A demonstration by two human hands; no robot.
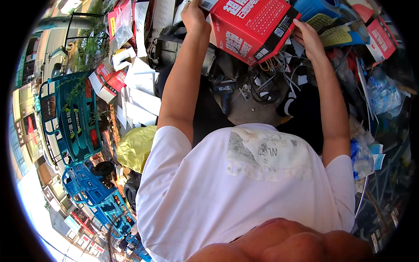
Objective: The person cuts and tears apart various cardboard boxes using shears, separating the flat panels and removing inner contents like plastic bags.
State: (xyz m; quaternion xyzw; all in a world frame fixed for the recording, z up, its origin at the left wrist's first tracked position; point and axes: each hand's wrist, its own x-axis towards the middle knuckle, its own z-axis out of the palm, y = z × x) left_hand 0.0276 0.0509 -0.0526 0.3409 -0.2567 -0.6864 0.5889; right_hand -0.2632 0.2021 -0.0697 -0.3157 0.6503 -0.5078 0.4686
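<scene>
A large red cardboard box (248, 37), with white lettering and a black band along one edge, is held up between my hands at the top of the head view. My left hand (195, 18) grips its left edge; the fingertips are partly cut off by the picture's rim. On the right side, my right hand (309, 39) has its thumb on the box's face, with the fingers curled behind it. Beneath the box lie a power drill (225, 92) and a tangle of wires (267, 83) on the ground. Orange looped handles (268, 65) poke out just under its lower edge.
White flattened cartons (142, 98) and a smaller red box (111, 83) lie left; a yellow plastic bag (136, 148) sits by my left arm. To the right are blue-and-yellow slippers (338, 37), another red box (380, 40) and a clear plastic bag (383, 91). Teal vehicles (72, 120) stand far left.
</scene>
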